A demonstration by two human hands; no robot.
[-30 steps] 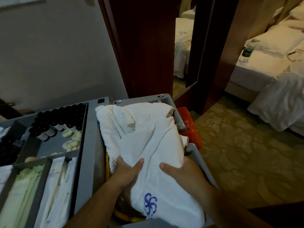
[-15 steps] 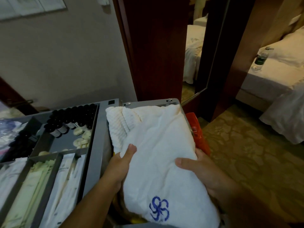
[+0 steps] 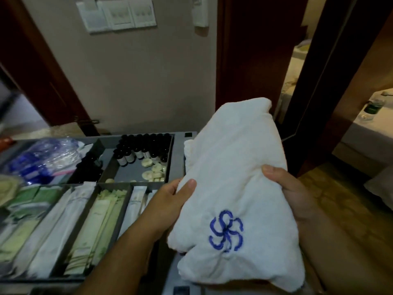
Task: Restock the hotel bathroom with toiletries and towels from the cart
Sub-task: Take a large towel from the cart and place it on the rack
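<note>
A folded white towel (image 3: pixel 236 175) with a blue embroidered logo is held up above the right end of the grey cart (image 3: pixel 179 145). My left hand (image 3: pixel 170 201) grips its left edge, thumb on top. My right hand (image 3: pixel 287 190) grips its right edge, thumb on top, fingers hidden beneath. Another white towel (image 3: pixel 188 149) peeks out in the cart behind it. The cart's tray holds small dark bottles (image 3: pixel 144 147), round soaps (image 3: pixel 154 170) and long wrapped toiletry packets (image 3: pixel 100 226).
A clear plastic bag with blue items (image 3: pixel 42 160) lies at the tray's left. Wall switches (image 3: pixel 119 15) hang above. Dark wooden door frames stand left and right. At right, a doorway opens onto carpet and a bed (image 3: pixel 372 133) with a bottle on it.
Both hands have lifted the towel up out of the cart's bin. The view has swung left and upward, showing more of the tray and the wall.
</note>
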